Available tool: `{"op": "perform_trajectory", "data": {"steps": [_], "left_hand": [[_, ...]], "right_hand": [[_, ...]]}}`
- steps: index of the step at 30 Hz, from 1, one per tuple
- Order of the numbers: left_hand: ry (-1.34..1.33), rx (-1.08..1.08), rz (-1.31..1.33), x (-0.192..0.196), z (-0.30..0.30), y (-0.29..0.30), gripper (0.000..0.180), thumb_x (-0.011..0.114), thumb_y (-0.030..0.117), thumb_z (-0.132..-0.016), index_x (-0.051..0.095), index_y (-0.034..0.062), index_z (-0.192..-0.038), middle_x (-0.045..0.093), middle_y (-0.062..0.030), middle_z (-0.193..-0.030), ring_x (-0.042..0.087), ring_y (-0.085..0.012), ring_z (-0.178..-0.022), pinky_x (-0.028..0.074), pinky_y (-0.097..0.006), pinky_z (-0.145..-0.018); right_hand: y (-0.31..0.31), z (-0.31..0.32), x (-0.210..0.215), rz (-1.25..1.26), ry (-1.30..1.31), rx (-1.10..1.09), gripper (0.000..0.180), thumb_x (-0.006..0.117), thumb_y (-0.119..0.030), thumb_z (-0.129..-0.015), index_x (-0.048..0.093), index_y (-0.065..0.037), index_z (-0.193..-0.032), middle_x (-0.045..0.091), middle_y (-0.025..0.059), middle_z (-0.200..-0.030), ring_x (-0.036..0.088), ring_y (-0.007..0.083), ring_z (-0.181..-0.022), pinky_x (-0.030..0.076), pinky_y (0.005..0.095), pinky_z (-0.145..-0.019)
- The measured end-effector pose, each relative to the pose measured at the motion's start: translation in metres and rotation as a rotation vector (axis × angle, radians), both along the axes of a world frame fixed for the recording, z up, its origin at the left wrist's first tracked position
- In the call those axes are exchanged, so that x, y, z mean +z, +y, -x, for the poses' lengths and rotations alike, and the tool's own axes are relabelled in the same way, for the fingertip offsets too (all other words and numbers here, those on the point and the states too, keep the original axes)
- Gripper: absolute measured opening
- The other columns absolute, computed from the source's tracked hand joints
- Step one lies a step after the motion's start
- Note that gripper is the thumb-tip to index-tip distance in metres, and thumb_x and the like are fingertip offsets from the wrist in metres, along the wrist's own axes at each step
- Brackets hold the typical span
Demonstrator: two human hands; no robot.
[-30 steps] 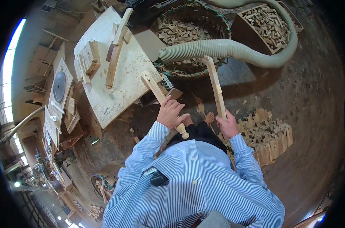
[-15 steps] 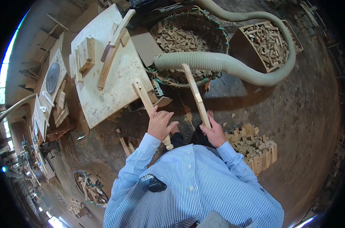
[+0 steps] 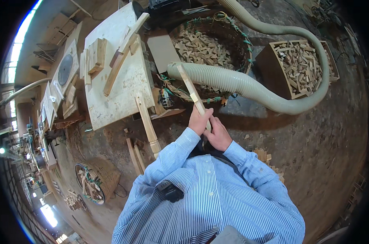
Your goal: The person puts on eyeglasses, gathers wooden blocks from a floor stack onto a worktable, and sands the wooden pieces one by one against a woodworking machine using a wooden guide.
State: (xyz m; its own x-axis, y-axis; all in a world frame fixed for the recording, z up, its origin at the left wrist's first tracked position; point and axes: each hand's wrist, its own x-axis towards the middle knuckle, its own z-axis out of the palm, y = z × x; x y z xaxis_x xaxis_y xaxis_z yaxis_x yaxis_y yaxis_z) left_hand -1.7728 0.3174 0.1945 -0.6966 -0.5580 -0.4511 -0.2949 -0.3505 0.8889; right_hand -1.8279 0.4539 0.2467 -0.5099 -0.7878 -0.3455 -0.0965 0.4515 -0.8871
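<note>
From the head view, both hands, left hand point(image 3: 199, 120) and right hand point(image 3: 219, 136), clasp the lower end of a long wooden stick point(image 3: 191, 91), their grip pressed around it. A turned wooden leg point(image 3: 147, 126) leans against the table point(image 3: 123, 87), untouched.

Wicker basket point(image 3: 233, 30) of offcuts sat at my 12, hose point(image 3: 241, 83) crossed it, workbench point(image 3: 123, 89) at 10, crate point(image 3: 274, 69) at 1.
</note>
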Motion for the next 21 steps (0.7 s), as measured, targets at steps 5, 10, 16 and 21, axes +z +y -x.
{"op": "perform_trajectory", "data": {"steps": [5, 10, 16, 21], "left_hand": [[-0.046, 0.112, -0.201, -0.042, 0.053, -0.058, 0.033, 0.066, 0.009, -0.098, 0.054, 0.0024, -0.128, 0.064, -0.0096, -0.104, 0.071, -0.0203, -0.083, 0.061, -0.033, -0.068], [-0.287, -0.086, 0.374, -0.101, 0.119, -0.157, 0.033, 0.063, 0.011, -0.098, 0.056, 0.0023, -0.129, 0.068, -0.0128, -0.094, 0.07, -0.0195, -0.073, 0.06, -0.034, -0.062], [-0.646, -0.256, 0.749, -0.114, 0.181, -0.238, 0.042, 0.065, 0.026, -0.098, 0.057, -0.0015, -0.129, 0.072, -0.0292, -0.115, 0.069, -0.0468, -0.11, 0.056, -0.05, -0.096], [-0.318, -0.133, 0.327, -0.109, 0.19, -0.191, 0.031, 0.063, 0.016, -0.098, 0.054, -0.0004, -0.123, 0.068, -0.0161, -0.092, 0.069, -0.0264, -0.072, 0.059, -0.042, -0.068]], "right_hand": [[-0.009, 0.035, -0.008, 0.034, 0.103, 0.051, 0.08, 0.074, -0.033, -0.094, 0.04, 0.004, -0.156, 0.048, 0.0236, -0.154, 0.058, 0.0388, -0.132, 0.051, 0.0429, -0.106], [0.022, 0.054, -0.022, 0.042, -0.035, -0.163, 0.07, 0.076, -0.031, -0.098, 0.049, 0.002, -0.152, 0.052, 0.0172, -0.15, 0.064, 0.0255, -0.122, 0.057, 0.034, -0.092], [0.055, 0.067, -0.029, -0.121, -0.116, -0.392, 0.059, 0.072, -0.014, -0.101, 0.05, 0.002, -0.153, 0.064, 0.0162, -0.138, 0.066, 0.0207, -0.118, 0.055, 0.0328, -0.097], [0.013, 0.133, -0.023, 0.098, -0.146, -0.446, 0.059, 0.071, -0.016, -0.102, 0.049, 0.004, -0.152, 0.067, 0.0229, -0.134, 0.069, 0.0259, -0.118, 0.057, 0.0351, -0.097]]}}
